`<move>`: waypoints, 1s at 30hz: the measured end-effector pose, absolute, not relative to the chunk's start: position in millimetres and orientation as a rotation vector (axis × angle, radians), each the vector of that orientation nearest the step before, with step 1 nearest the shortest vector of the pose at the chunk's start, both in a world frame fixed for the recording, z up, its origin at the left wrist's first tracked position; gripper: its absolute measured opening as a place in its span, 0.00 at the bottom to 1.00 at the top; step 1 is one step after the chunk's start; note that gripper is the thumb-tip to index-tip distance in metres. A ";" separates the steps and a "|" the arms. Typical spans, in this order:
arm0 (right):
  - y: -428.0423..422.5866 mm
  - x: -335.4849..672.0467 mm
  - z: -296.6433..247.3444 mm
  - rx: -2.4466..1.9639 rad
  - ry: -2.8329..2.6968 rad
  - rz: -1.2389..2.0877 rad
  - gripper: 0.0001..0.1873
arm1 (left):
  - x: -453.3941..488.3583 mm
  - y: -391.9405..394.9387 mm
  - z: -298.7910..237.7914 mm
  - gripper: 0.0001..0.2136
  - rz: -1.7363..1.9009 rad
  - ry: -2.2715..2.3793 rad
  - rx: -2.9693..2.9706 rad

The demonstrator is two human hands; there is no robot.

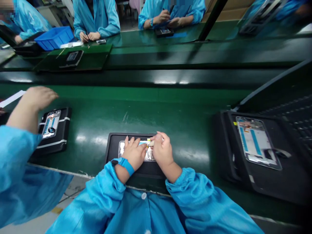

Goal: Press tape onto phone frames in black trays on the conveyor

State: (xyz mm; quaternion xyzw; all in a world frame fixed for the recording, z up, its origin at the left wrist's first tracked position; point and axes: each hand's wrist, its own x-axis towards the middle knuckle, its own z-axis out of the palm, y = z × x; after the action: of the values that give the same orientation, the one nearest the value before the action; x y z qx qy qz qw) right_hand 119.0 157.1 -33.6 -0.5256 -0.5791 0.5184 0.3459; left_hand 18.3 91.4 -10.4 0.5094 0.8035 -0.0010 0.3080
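**Left hand point(134, 152) spread, right hand point(162, 150) bunched over a phone-like device point(149, 156)**

At lower centre of the frame, the left hand lies with fingers extended and slightly parted across the device, gripping nothing that shows; the right hand is curled, thumb and fingers drawn together at the device's right end, beside a yellow tab point(148, 139) (whether those fingertips hold anything is too small to tell). The device lies flat in a black tray point(147, 169) on a green bench point(190, 117); a blue wristband point(127, 165) circles the left wrist.

At the left of the frame, a co-worker's hand point(40, 97) is raised near a second device point(51, 123), which lies on a black case point(52, 148) crossed by white bands; at the right, a third device point(258, 141) rests on a black stack point(287, 182); at upper left stands a blue bin point(55, 38). Along the top, a person in a blue coat point(107, 16) has both hands low over the far worktop; another worker point(197, 13) sits farther right, hands above a dark object point(164, 31).
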 end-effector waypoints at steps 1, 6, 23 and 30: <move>157.4 119.1 -33.8 -1.365 -1.499 1.353 0.26 | 19.1 91.2 -10.5 0.24 -0.010 2.128 1.340; 156.5 120.3 -32.5 -1.357 -1.485 1.303 0.26 | 21.5 90.9 -11.7 0.24 -0.031 2.145 1.372; 152.3 124.6 -40.9 -1.285 -1.573 1.304 0.25 | 19.8 90.9 -11.6 0.23 -0.150 2.148 1.450; 151.9 126.0 -42.3 -1.248 -1.599 1.279 0.23 | 19.2 91.9 -6.6 0.22 -0.144 2.107 1.390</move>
State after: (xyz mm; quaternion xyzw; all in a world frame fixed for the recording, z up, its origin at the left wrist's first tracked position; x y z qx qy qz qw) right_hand 126.0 151.9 -42.3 -0.4848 -0.6213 0.4971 0.3632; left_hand 19.2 91.9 -6.6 0.5241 0.7946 -0.0541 0.3018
